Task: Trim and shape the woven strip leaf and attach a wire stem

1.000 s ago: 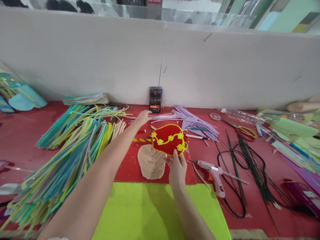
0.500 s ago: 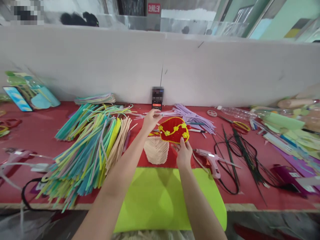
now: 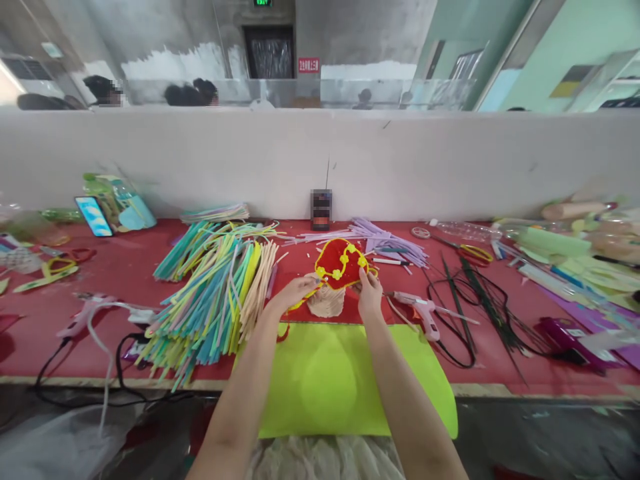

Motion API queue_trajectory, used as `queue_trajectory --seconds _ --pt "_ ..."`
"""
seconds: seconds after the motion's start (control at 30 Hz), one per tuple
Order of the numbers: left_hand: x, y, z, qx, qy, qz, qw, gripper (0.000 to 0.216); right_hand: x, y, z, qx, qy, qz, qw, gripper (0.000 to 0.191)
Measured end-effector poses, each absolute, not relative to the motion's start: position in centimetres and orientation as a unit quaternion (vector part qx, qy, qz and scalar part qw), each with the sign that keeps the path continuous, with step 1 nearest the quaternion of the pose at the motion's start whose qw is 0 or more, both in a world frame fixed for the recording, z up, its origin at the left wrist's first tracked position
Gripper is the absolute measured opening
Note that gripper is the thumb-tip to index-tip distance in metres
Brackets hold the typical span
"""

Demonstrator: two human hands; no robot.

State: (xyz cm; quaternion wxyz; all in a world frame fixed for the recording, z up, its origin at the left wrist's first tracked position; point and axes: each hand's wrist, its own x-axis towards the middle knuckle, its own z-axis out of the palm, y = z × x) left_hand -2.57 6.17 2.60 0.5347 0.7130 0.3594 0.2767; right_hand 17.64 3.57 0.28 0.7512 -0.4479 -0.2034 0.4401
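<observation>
A red fuzzy piece [image 3: 334,259] with yellow edging and small yellow flowers is held up over the table. Its right edge is pinched by my right hand [image 3: 371,293]. At its lower left, my left hand [image 3: 299,292] has its fingers closed around a yellow-and-red strip [image 3: 300,305] that reaches the red piece; whether they are joined I cannot tell. Behind and below lies a beige ribbed piece [image 3: 326,304], partly covered. A bright green sheet [image 3: 320,393] spreads under my forearms at the table's front edge.
Left of my hands lies a big bundle of coloured pipe cleaners [image 3: 210,307], with purple ones [image 3: 387,240] behind. A pink glue gun [image 3: 420,310] rests at right, near black cables, scissors [image 3: 475,253] and dark stems [image 3: 487,310]. A phone [image 3: 321,210] leans on the partition.
My left hand has come down from above the red piece to its lower left, onto the strip. The red piece has tilted and shifted slightly left. The head view has tipped upward.
</observation>
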Motion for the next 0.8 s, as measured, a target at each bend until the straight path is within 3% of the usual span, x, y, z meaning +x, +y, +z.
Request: queue_trajectory --seconds 0.2,0.53,0.8 --pt "-1.1 6.4 -0.2 0.642 0.362 0.310 0.600 0.035 17.4 3.7 -0.1 -0.457 -0.216 0.433 0.747 0.047" --pt "1.7 4.7 -0.1 0.610 0.413 0.389 0.553 0.035 16.1 2.5 0.2 -0.467 -0.317 0.420 0.710 0.046" --pt "1.4 4.8 -0.1 0.619 0.459 0.408 0.490 0.028 18.2 2.4 1.4 -0.392 -0.314 0.514 0.696 0.042"
